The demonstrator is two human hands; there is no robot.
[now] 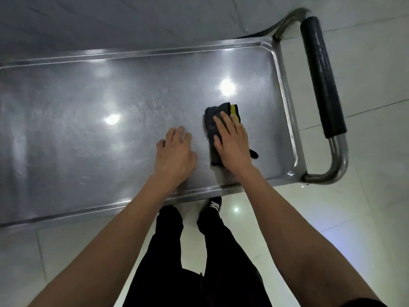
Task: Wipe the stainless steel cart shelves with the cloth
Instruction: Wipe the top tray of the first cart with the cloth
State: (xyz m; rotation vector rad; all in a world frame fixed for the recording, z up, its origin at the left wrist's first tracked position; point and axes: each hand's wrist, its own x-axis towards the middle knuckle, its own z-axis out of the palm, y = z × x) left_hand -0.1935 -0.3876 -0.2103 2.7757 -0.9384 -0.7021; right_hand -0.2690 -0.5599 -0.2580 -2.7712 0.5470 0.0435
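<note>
While the right hand [232, 145] lies flat with straight fingers pressing on a folded dark grey cloth [213, 129] with a yellow patch, the cloth sits on the top shelf [110, 103] of the stainless steel cart, towards its right end near the black-padded push handle [322, 76]. Just left of the cloth, the left hand [176, 156] rests on the bare steel, fingers loosely spread, holding nothing. Below the shelf's near rim, black trousers [199, 262] and a black shoe [214, 203] stand on pale floor tiles [365, 185].
</note>
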